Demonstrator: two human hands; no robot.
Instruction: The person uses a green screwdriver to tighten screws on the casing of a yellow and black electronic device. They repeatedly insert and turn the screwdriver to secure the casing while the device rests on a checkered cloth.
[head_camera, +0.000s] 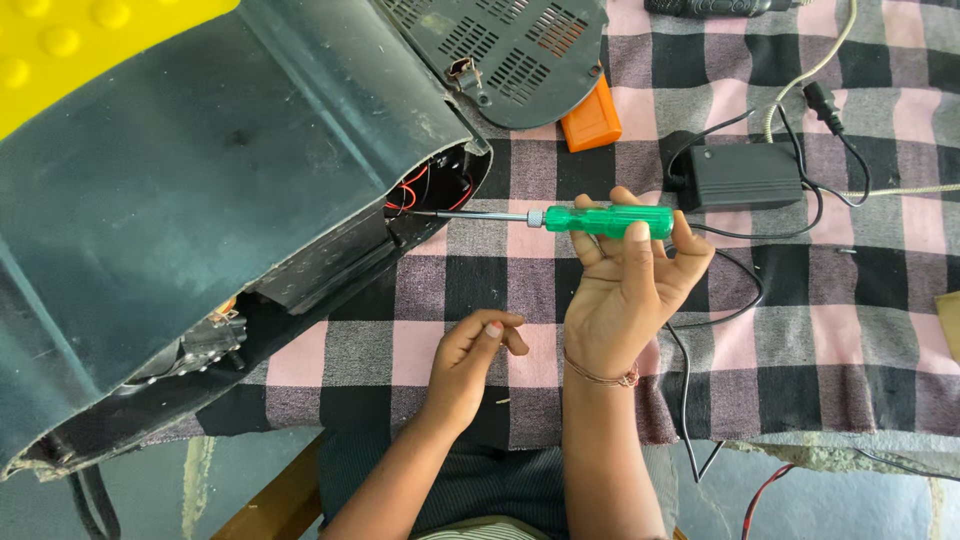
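Note:
My right hand (628, 290) holds a green-handled screwdriver (600, 220) by its fingertips, palm up. Its metal shaft points left, the tip reaching into the open end of a large dark plastic appliance housing (210, 170), where red wires (405, 192) show. My left hand (470, 360) rests on the checked cloth (800, 330) below the screwdriver, fingers curled loosely with nothing seen in them. A small pale bit lies on the cloth right of that wrist.
A vented dark cover (510, 55) lies at the top, beside an orange block (592, 118). A black power adapter (745, 175) with cables sits to the right. A yellow studded piece (70, 50) is at the top left. The cloth's front edge runs along the bottom.

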